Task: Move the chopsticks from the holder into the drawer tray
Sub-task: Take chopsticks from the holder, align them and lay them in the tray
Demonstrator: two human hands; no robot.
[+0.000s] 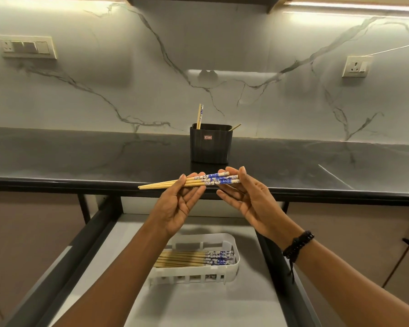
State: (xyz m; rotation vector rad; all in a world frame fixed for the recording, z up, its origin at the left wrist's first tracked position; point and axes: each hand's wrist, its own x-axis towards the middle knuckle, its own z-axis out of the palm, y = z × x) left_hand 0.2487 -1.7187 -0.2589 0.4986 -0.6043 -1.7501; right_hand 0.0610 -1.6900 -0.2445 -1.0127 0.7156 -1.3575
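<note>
1. Currently both hands are raised over the worktop's [80,156] front edge, above the open drawer [198,303].
2. Left hand [180,204]: palm up, thumb laid over the chopsticks [198,181] and fingers behind them, pinching the bare wooden part.
3. Right hand [248,199]: palm towards me, fingers nearly straight, fingertips against the blue-patterned ends. Its thumb hangs below, apart from the wood. A dark bracelet [298,244] sits on that wrist.
4. The chopsticks are a small bundle held nearly level, plain tips pointing left past my left thumb, patterned ends to the right.
5. Holder [210,145]: dark, ribbed, upright on the worktop near the marble wall, directly behind my hands. A pair [200,115] stands upright at its left corner; one stick [234,127] leans out over its right rim.
6. Tray [232,265]: white, slotted, lying in the drawer below my hands. A row of sticks [194,257] lies flat inside it, patterned ends to the right, the same way as those in my hands.
7. Wall sockets: one plate far left [26,46], one far right [357,66].
</note>
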